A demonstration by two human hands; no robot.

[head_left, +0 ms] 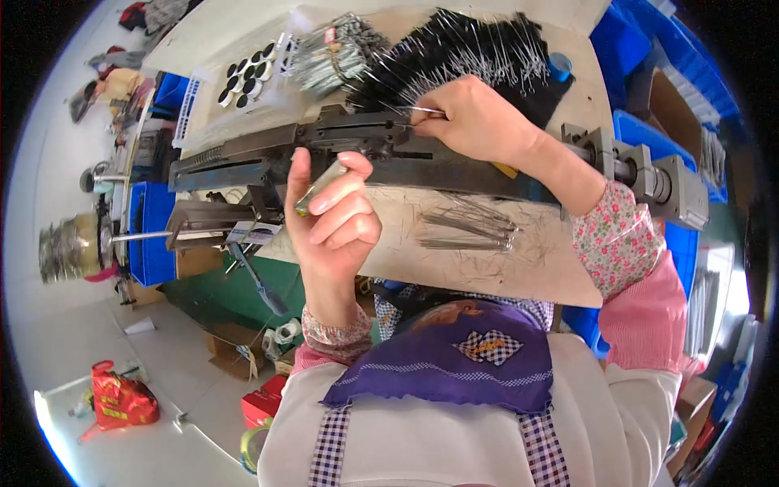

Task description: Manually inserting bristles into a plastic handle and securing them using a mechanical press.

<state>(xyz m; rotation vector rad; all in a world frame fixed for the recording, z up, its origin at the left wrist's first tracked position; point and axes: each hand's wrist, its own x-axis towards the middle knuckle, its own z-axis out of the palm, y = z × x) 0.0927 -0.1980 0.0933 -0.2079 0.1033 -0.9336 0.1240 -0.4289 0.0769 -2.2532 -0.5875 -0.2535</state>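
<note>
My left hand (339, 213) is raised in front of a long dark metal fixture (466, 170), its fingers curled round a short, pale metallic cylinder (321, 188). What exactly the cylinder is cannot be made out. Above the fixture, my right hand (479, 122) pinches a thin metal wire (423, 109) between thumb and fingers, near the slotted top block (349, 122). A heap of similar wires with bent ends (503, 57) lies beyond on black cloth (454, 32). More loose wires (466, 223) lie on the bench on my side of the fixture.
A bundle of silvery parts (337, 57) and black-and-white round pieces (246, 75) stand at the back left. A blue round container (560, 66) is by the cloth. Rods and clamps (649, 178) extend right; a wire spool (75, 247) stands left. Blue bins (150, 231) flank the bench.
</note>
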